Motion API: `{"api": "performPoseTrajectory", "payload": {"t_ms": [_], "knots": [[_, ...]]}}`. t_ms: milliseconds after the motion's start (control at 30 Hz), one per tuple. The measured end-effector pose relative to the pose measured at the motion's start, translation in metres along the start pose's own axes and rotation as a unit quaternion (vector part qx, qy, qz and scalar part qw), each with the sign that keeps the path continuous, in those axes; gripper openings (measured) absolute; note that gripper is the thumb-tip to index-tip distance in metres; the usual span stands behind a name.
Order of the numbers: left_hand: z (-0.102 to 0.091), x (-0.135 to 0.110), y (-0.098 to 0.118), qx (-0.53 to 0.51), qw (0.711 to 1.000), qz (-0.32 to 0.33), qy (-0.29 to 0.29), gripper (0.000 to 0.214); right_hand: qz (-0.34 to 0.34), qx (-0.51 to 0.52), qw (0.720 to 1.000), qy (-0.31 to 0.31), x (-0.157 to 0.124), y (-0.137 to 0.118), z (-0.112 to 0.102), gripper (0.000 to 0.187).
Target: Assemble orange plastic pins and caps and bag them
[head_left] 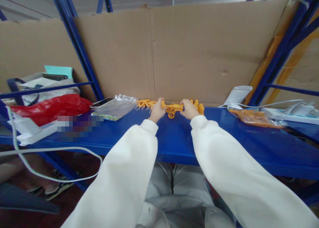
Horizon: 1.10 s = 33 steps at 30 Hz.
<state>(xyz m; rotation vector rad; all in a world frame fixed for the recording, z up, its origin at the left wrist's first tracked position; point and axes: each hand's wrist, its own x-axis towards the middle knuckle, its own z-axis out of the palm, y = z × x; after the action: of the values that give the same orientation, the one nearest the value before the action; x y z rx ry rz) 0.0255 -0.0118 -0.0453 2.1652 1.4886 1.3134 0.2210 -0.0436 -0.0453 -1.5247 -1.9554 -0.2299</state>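
Several small orange plastic parts (175, 107) lie in a row at the back of the blue shelf, between and beside my hands. My left hand (157, 111) has its fingers closed at the left end of these parts, against an orange piece. From the other side, my right hand (189, 110) is closed on an orange plastic piece near its left fingertips. A round, ring-like orange part (171, 115) sits just below and between the hands. Thin orange branched pieces with metal hooks or rings (144, 104) lie left of my left hand. More orange pieces (199, 107) are piled behind my right hand.
A clear plastic bag (121, 108) and a phone (102, 103) lie to the left, near a red bag (54, 107) and a white power strip (41, 131). On the right is a bagged orange bundle (256, 117). A cardboard sheet (186, 52) stands behind; blue posts (77, 45) flank it.
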Motion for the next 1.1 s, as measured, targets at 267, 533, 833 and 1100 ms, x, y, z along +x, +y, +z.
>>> {"api": "performPoseTrajectory", "payload": {"t_ms": [267, 533, 833, 1100], "knots": [[-0.001, 0.003, -0.010, 0.014, 1.000, -0.015, 0.017, 0.052, 0.050, 0.010, 0.999, 0.002, -0.001, 0.011, -0.002, 0.032], [-0.002, 0.003, -0.009, 0.009, 1.000, -0.025, 0.015, 0.055, 0.056, -0.036, 0.998, 0.013, 0.003, 0.020, 0.002, 0.019], [-0.002, 0.003, -0.009, 0.008, 0.999, -0.026, 0.019, 0.052, 0.108, -0.017, 0.993, -0.040, -0.004, 0.001, -0.011, 0.052], [-0.004, 0.004, -0.009, 0.028, 0.999, -0.033, 0.005, 0.053, 0.157, -0.120, 0.967, -0.162, -0.010, -0.020, -0.027, 0.052]]}}
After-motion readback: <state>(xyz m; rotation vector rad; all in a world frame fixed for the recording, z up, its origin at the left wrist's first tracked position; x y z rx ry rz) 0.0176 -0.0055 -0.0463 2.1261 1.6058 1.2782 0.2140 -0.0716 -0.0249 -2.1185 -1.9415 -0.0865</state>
